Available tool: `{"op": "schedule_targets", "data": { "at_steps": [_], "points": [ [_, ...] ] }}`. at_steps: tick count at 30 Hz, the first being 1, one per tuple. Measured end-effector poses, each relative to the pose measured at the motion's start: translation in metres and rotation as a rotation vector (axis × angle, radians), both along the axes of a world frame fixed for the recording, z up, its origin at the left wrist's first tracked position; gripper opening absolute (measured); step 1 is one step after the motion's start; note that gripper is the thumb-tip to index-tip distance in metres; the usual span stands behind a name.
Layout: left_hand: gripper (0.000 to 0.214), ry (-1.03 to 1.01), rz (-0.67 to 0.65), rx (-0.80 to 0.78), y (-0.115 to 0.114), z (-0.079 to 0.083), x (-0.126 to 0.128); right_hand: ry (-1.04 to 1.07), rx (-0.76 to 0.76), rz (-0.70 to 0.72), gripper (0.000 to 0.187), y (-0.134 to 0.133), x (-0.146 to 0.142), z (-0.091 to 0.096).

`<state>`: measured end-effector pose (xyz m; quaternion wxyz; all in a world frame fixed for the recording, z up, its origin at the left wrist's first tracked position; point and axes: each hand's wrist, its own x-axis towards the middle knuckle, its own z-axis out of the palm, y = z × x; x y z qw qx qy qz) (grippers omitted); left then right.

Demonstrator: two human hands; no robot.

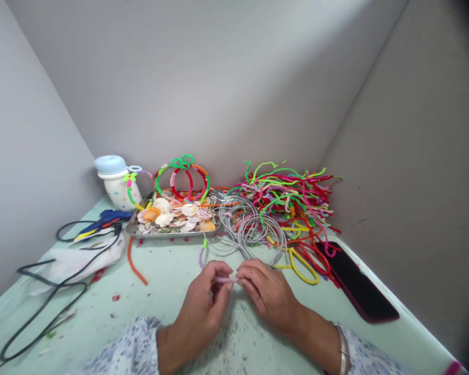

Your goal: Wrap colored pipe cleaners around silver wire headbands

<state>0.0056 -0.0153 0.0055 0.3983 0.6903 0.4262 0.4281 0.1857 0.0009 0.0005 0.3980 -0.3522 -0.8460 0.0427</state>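
Fingers curled in a pinch, my left hand (203, 304) and my right hand (271, 297) meet low in the middle of the head view. Between their fingertips runs a short pale lilac pipe cleaner (223, 280), its left end partly covered by my left fingers. Just behind the hands, a purple and green fuzzy strip (201, 256) is wound on a thin wire. Coils of grey wire (263, 234) lie beyond my right hand. Whether the lilac piece is wrapped on wire is hard to see.
A metal tray (172, 235) of seashells holds pipe-cleaner hoops (190, 190). Behind it stands a white bottle (119, 190). A tangled pipe-cleaner pile (285, 192), yellow-handled scissors (305, 270) and a phone (359, 286) are right. A black cable (68, 281) loops at left.
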Motion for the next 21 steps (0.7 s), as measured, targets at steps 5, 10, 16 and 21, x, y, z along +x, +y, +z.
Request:
{"op": "schedule_targets", "data": {
  "at_steps": [5,10,16,21],
  "points": [
    [0.022,-0.045,0.142,0.120,0.003,0.001,-0.003,0.136,-0.041,-0.004,0.014,0.003,0.004,-0.002],
    [0.032,-0.048,0.300,0.166,0.015,0.005,-0.008,0.344,-0.140,-0.089,0.013,0.006,0.008,-0.006],
    [0.020,0.044,0.279,0.185,0.031,0.006,-0.012,0.426,-0.163,-0.150,0.016,0.007,0.010,-0.007],
    [0.016,0.018,0.319,0.218,0.037,0.006,-0.014,0.405,-0.120,-0.148,0.017,0.014,0.015,-0.009]
  ]
}}
